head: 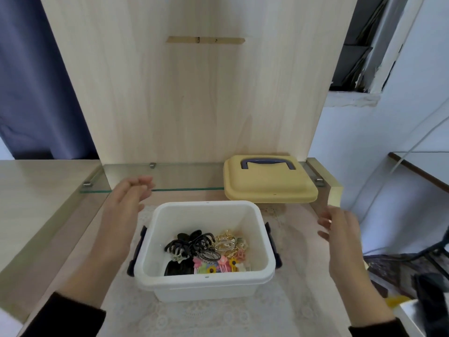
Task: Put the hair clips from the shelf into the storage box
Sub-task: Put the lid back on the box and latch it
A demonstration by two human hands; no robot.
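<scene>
Nearest the camera, two black sleeves come in from the lower corners, and between them a pale lace cloth covers the table. On the cloth stands the white box, uncovered, with a dark blue latch hanging down on its left side and another on its right. The clips lie heaped on the box floor: black claw clips to the left, gold ones at the far right, and small bright flower clips along the near edge.

The left hand is raised just left of the box, palm turned inward. Its fingers are loosely bent and reach up in front of the near edge of the shelf. It holds nothing, though the fingertips are blurred. The right hand is in the air well to the right of the box, palm facing left, fingers relaxed and spread, also holding nothing. Neither hand touches the box.

Beyond the box, the glass shelf runs left to right on metal brackets. A yellow lid with a blue handle lies flat on the shelf's right end and overhangs its near edge.

Behind the shelf rises a light wooden panel with a narrow slot high up. A blue curtain hangs far left, and a dark window in a white wall shows far right.
</scene>
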